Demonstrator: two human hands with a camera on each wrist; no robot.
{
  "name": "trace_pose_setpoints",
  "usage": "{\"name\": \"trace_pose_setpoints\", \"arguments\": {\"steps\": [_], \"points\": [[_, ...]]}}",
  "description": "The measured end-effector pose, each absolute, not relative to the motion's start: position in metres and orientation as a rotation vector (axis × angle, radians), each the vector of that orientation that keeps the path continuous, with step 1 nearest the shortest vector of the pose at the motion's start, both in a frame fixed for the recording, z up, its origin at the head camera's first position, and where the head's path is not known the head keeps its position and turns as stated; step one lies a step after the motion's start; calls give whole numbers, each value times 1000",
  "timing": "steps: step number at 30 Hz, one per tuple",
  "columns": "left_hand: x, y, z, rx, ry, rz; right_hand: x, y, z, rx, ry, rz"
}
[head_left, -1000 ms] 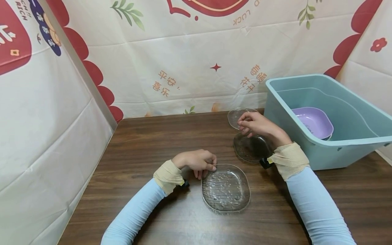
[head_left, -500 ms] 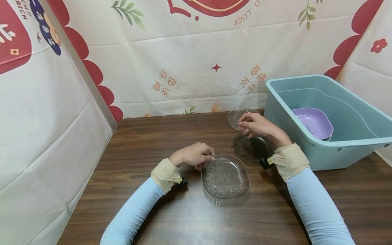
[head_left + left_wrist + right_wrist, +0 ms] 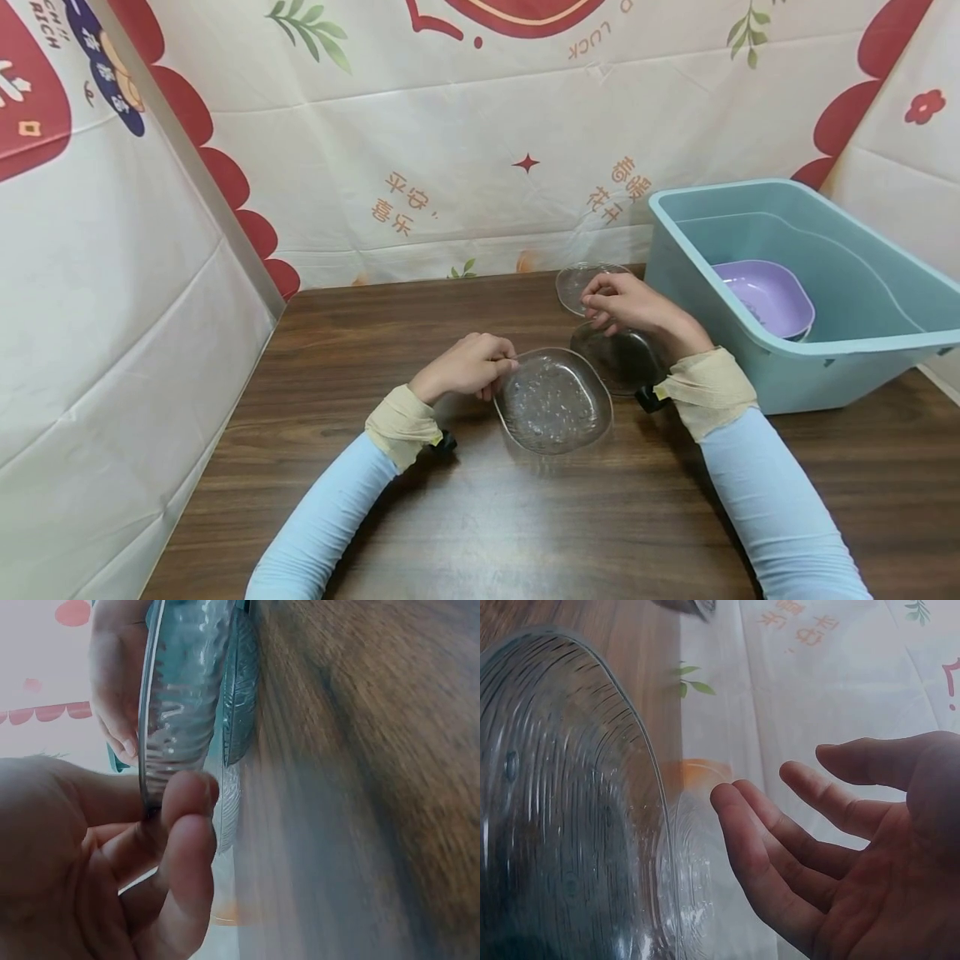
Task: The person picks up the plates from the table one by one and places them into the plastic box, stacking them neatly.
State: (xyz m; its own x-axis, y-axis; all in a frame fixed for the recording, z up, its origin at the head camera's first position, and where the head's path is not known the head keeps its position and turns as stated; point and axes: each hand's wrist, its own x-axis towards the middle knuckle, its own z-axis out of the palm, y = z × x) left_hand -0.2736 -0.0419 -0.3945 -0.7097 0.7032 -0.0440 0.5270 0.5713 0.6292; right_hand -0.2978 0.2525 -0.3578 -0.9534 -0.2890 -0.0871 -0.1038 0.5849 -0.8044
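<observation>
My left hand (image 3: 471, 365) pinches the left rim of a clear, rounded-square glass plate (image 3: 553, 408) with a ribbed surface. In the left wrist view, thumb and fingers close on the rim of this plate (image 3: 180, 705), which is raised off the wood and tilted. Loosely curled and holding nothing, my right hand (image 3: 633, 308) hovers over a second, darker-looking clear plate (image 3: 611, 367). The right wrist view shows the fingers of that hand (image 3: 832, 847) apart from the ribbed second plate (image 3: 562, 772). A third clear plate (image 3: 572, 287) lies behind, partly covered by the right hand.
A blue-green plastic tub (image 3: 720, 367) stands at the right, close beside the right forearm. Inside it is a purple dish (image 3: 772, 296). A white printed cloth (image 3: 450, 167) hangs along the back edge of the brown wooden table (image 3: 360, 333), with more cloth at both sides.
My left hand has lifted the plate and carried it away from me, toward the second plate. My right hand has stayed in place.
</observation>
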Motion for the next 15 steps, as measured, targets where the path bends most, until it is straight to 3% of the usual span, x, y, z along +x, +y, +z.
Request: {"name": "trace_pose_setpoints", "arguments": {"steps": [15], "points": [[-277,-44,-396,675,2676,1181,-300,246,-362,-274,2561,-1414]]}}
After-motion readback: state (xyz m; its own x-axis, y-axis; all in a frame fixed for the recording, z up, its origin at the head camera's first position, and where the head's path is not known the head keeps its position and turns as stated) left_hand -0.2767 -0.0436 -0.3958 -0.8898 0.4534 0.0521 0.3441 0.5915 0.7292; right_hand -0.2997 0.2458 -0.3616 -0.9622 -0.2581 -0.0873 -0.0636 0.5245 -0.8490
